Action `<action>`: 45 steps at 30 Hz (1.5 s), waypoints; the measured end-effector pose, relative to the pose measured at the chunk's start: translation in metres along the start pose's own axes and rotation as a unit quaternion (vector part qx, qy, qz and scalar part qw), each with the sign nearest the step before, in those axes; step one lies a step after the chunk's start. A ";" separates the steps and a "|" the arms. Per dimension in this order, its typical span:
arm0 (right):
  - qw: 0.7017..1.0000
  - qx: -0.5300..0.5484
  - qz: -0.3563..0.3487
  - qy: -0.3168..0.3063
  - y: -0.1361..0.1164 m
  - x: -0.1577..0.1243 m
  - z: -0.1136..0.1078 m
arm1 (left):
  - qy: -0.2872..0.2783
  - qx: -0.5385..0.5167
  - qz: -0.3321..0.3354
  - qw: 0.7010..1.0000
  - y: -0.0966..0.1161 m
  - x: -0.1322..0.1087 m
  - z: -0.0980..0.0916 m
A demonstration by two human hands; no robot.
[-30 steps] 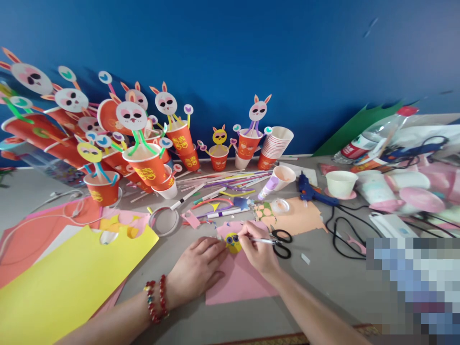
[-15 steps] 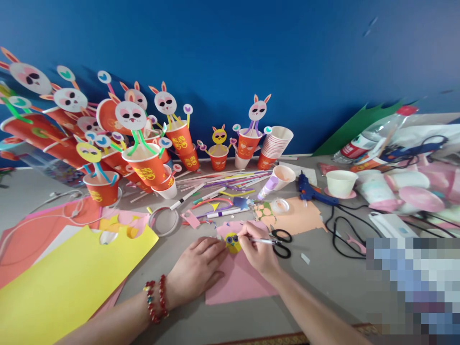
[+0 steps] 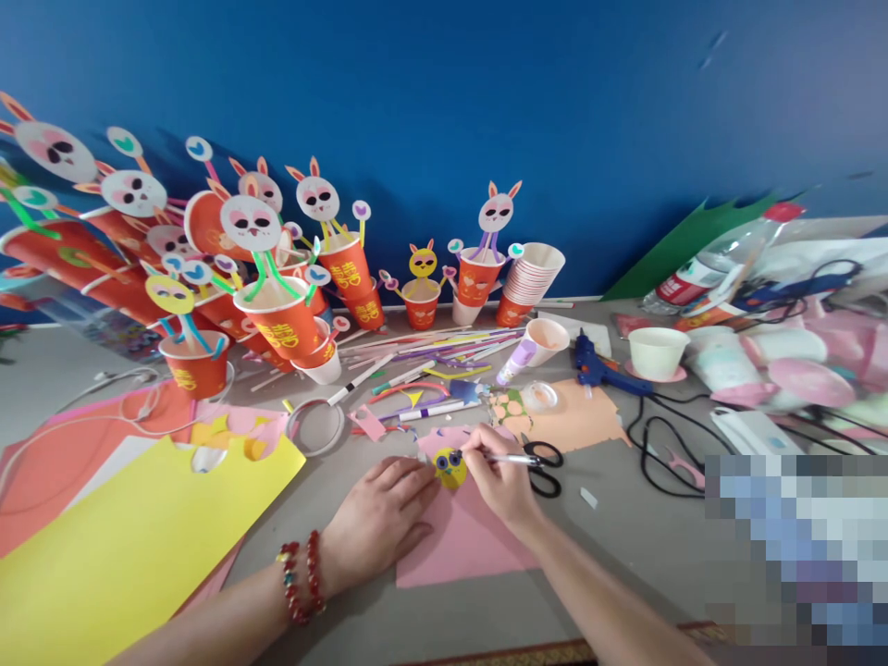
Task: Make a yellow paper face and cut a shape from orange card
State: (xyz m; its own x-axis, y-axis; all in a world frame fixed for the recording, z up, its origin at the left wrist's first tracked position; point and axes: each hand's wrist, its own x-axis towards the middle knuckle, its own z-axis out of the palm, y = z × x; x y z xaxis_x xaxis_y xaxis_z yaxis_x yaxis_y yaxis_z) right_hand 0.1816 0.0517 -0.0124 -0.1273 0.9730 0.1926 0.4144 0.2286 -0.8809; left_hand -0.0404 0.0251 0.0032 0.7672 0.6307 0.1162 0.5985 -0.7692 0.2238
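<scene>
My right hand (image 3: 505, 479) grips a silver and white pen (image 3: 510, 459), its tip at the right eye of a small yellow paper disc (image 3: 452, 470). Two dark eyes are drawn on that disc, which lies on a pink sheet of paper (image 3: 462, 550). Flat on the table and the sheet's left edge rests my left hand (image 3: 385, 513), fingertips by the disc; it wears red bead bracelets. Black-handled scissors (image 3: 547, 481) lie just beyond my right hand, their blades partly hidden.
Red paper cups (image 3: 277, 328) with paper rabbits crowd the back left. Markers (image 3: 437, 410) and a roll of tape (image 3: 317, 427) lie ahead. A blue glue gun (image 3: 600, 370) with black cable is at right, a yellow sheet (image 3: 139, 546) at left, beneath a blue wall.
The pen and my right fingers have shifted very slightly at the disc's right eye. My left hand stays where it was.
</scene>
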 end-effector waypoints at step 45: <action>0.998 -0.015 -0.022 0.059 0.002 -0.001 0.000 | -0.012 -0.001 -0.002 1.000 0.001 0.001 -0.003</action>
State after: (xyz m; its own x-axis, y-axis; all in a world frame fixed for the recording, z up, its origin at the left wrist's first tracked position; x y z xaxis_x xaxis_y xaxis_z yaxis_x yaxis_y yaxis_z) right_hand 0.1824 0.0510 -0.0143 -0.0385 0.9587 0.2818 0.4371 0.2698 -0.8580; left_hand -0.0392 0.0250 0.0063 0.7700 0.6314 0.0923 0.6014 -0.7664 0.2258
